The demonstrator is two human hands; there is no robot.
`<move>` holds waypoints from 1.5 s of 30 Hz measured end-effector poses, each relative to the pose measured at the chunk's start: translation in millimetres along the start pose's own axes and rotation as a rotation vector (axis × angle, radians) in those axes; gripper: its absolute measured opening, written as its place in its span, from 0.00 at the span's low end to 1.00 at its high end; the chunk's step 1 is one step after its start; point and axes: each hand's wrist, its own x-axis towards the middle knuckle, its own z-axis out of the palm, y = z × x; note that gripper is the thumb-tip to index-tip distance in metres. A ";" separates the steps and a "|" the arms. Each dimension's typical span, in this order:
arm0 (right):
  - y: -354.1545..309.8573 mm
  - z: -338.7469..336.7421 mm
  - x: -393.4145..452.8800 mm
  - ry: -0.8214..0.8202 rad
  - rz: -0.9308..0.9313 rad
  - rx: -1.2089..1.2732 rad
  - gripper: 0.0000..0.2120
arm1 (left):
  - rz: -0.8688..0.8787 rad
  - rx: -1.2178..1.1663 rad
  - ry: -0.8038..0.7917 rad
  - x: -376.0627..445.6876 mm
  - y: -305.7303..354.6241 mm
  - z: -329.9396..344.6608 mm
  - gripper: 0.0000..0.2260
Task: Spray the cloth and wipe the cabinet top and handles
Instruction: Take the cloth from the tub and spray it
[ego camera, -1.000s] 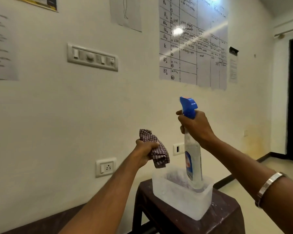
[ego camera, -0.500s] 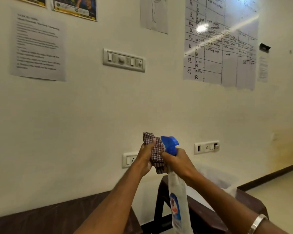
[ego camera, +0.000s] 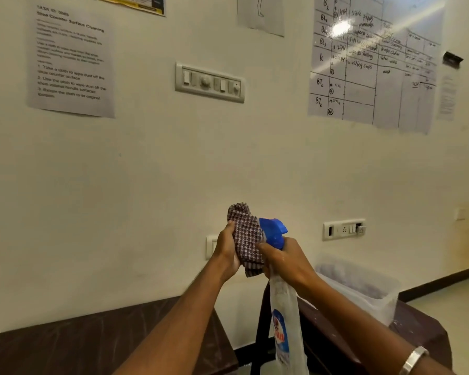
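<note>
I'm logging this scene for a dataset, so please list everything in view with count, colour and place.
checked brown-and-white cloth: one, in left grip, centre
clear spray bottle with blue trigger head: one, in right grip, nozzle against the cloth
translucent plastic tub: one, on the right dark table
dark brown wooden tables: two, low along the wall
white switch panel: one, upper wall
white wall sockets: two, low wall
printed paper notices: several, white, upper wall
handwritten white chart: one, upper right
left hand: grips cloth
right hand: grips bottle neck, silver bangle on the wrist
</note>
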 end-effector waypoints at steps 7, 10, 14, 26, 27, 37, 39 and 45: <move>0.6 -11.6 -0.8 0.010 0.026 -0.041 0.10 | 0.002 0.013 0.009 -2.3 -4.1 -1.1 0.21; 5.1 -10.6 -6.6 -0.013 0.024 -0.012 0.10 | 0.012 0.019 0.045 -4.4 -2.7 -1.4 0.22; 13.9 -2.7 -13.5 -0.088 0.041 0.013 0.09 | 0.014 0.038 0.076 -4.6 -2.2 -1.9 0.25; 14.8 -9.4 -13.7 -0.053 0.034 0.006 0.08 | 0.011 0.049 0.060 -12.2 3.2 -3.1 0.24; 13.4 -10.5 -14.0 -0.052 0.037 -0.036 0.08 | 0.013 0.049 0.059 -12.6 3.5 -3.2 0.24; 18.3 7.0 -32.9 -0.136 0.059 -0.010 0.08 | 0.034 0.064 0.074 -15.1 7.6 -4.9 0.24; 19.3 12.2 -35.5 -0.147 0.065 -0.041 0.08 | 0.025 0.068 0.066 -16.8 8.4 -5.9 0.24; 20.4 8.7 -32.5 -0.074 0.080 0.050 0.10 | 0.046 0.042 0.100 -15.6 8.4 -12.1 0.22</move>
